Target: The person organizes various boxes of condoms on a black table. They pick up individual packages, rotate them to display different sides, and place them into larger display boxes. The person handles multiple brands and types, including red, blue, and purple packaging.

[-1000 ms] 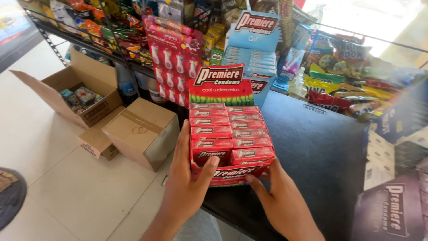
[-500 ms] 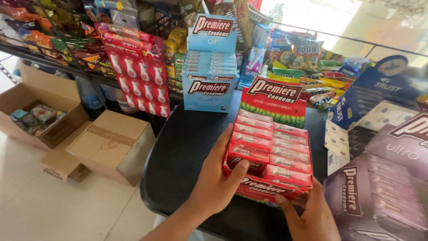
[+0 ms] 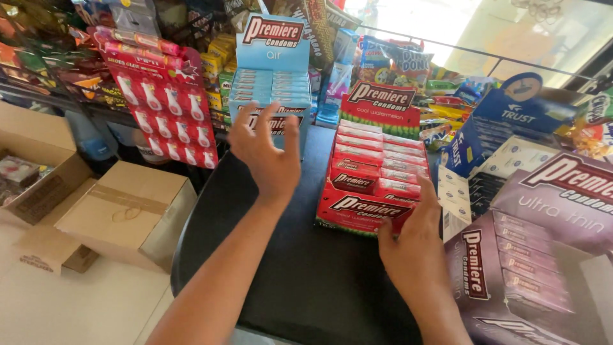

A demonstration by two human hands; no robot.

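With the red box point(image 3: 373, 185) gripped only by the right hand point(image 3: 412, 249) and the left hand point(image 3: 268, 153) spread empty near the blue box point(image 3: 271, 83), either could be toppled on the tabletop point(image 3: 281, 281).

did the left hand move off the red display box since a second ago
Yes. The left hand has left the red display box and reached toward the light blue display box behind the black counter.
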